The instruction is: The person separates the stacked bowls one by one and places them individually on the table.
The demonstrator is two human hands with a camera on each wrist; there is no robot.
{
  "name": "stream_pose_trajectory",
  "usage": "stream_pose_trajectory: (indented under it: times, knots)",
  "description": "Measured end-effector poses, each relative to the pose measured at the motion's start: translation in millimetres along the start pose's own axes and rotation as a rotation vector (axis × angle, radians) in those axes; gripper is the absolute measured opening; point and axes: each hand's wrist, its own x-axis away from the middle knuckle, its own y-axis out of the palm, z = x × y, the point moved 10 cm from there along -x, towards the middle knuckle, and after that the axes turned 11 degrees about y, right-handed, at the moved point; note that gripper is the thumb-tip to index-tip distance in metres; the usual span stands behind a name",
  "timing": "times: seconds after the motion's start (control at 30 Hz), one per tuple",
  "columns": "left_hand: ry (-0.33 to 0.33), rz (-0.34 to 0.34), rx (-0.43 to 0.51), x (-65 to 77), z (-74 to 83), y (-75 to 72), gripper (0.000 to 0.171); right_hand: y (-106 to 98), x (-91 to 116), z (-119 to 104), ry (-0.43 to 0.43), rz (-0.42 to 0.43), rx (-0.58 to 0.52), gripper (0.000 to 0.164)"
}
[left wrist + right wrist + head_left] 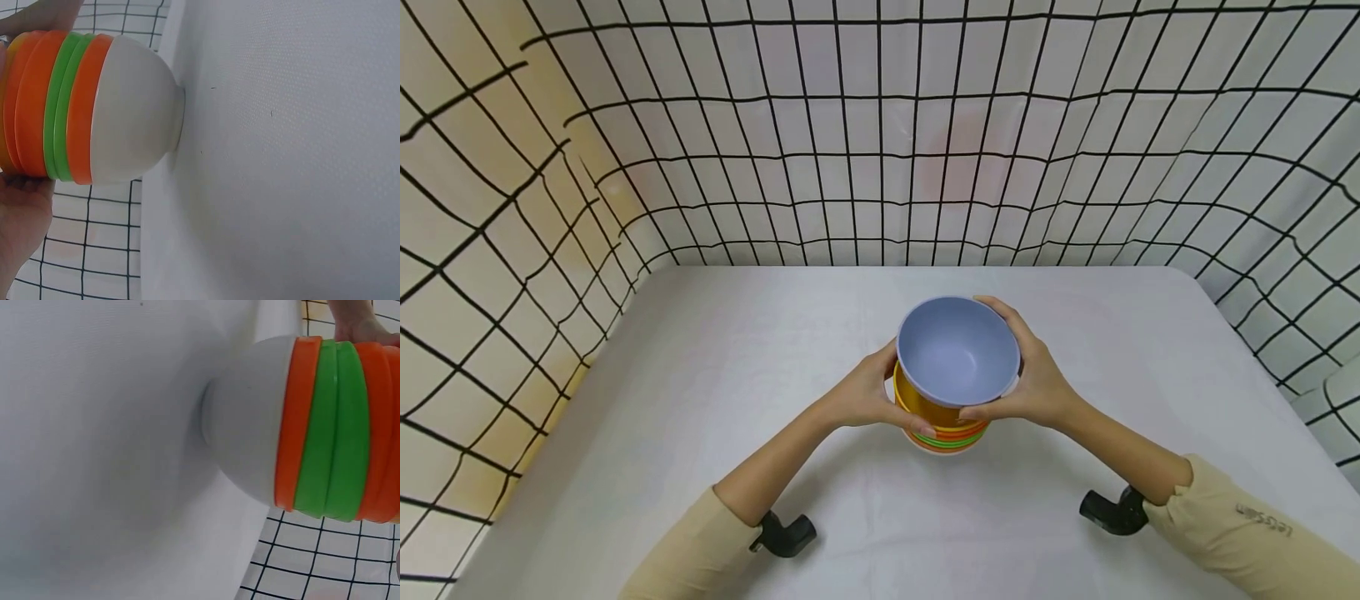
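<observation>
The right hand grips a blue bowl by its side, thumb at the near edge and fingers round the far edge, holding it over a stack of bowls; whether the two touch is hard to tell. The left hand grips the upper part of the stack, its thumb across the near side. A yellow bowl tops the stack, with orange and green bowls nested beneath and a white bowl at the bottom, its foot on the pale surface. Beige sleeves cover the forearms, a black fitting sits under each, and dark wire mesh rises behind.
</observation>
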Motion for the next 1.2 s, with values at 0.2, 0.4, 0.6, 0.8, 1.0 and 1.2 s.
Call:
stream_pose_trajectory:
  times: [0.2, 0.4, 0.6, 0.8, 1.0, 1.2]
  knots:
    - [-0.016, 0.019, -0.029, 0.2, 1.5, -1.7, 0.098, 1, -3, -11, -0.032, -0.026, 0.013, 0.117]
    - [-0.035, 0.028, -0.022, 1.1, -0.8, -2.1, 0.094, 2, -4, -15, -0.042, -0.047, 0.016, 0.117]
    - [-0.026, 0.019, -0.019, 1.2, 0.1, -2.5, 0.094, -2, -10, -16, -0.027, -0.052, 0.001, 0.114]
    - [-0.013, 0.006, -0.024, 1.3, 1.5, -2.8, 0.096, -7, -20, -12, 0.008, -0.042, -0.016, 0.109]
    - [0.000, -0.014, -0.025, 0.1, 2.4, -1.5, 0.100, -16, -39, -4, 0.075, -0.039, 0.009, 0.103]
    - [-0.043, -0.027, -0.033, 0.0, -1.5, -0.4, 0.100, -29, -60, 4, 0.139, -0.008, 0.058, 0.098]
